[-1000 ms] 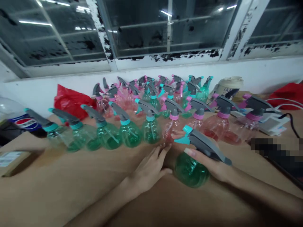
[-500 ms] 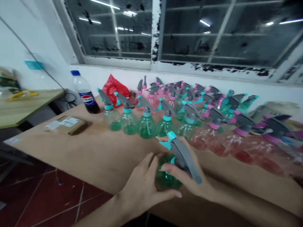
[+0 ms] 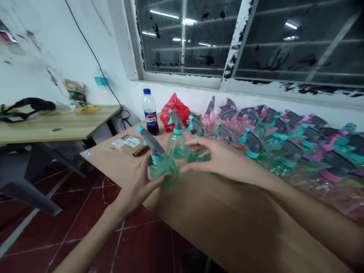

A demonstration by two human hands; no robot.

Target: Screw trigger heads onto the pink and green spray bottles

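Note:
A green spray bottle (image 3: 165, 167) with a grey and turquoise trigger head is in my left hand (image 3: 139, 182), fingers wrapped round its body from the left. My right hand (image 3: 213, 153) is just right of it, fingers apart and slightly curled, holding nothing. Behind my right fingers stands another green spray bottle (image 3: 178, 142), at the left end of a row of similar ones. Farther right in that row are pink-collared spray bottles (image 3: 334, 178) with reddish liquid. My right hand hides part of the row's bottles.
A cola bottle (image 3: 150, 113), a red plastic bag (image 3: 174, 108) and a flat cardboard box (image 3: 131, 144) lie at the table's far left. Several more spray bottles (image 3: 236, 115) crowd the back by the wall. A second table (image 3: 71, 127) stands left across a gap.
The view has swung left. The green spray bottle has passed from my right hand to my left and moved toward the row's left end. My right hand has let go.

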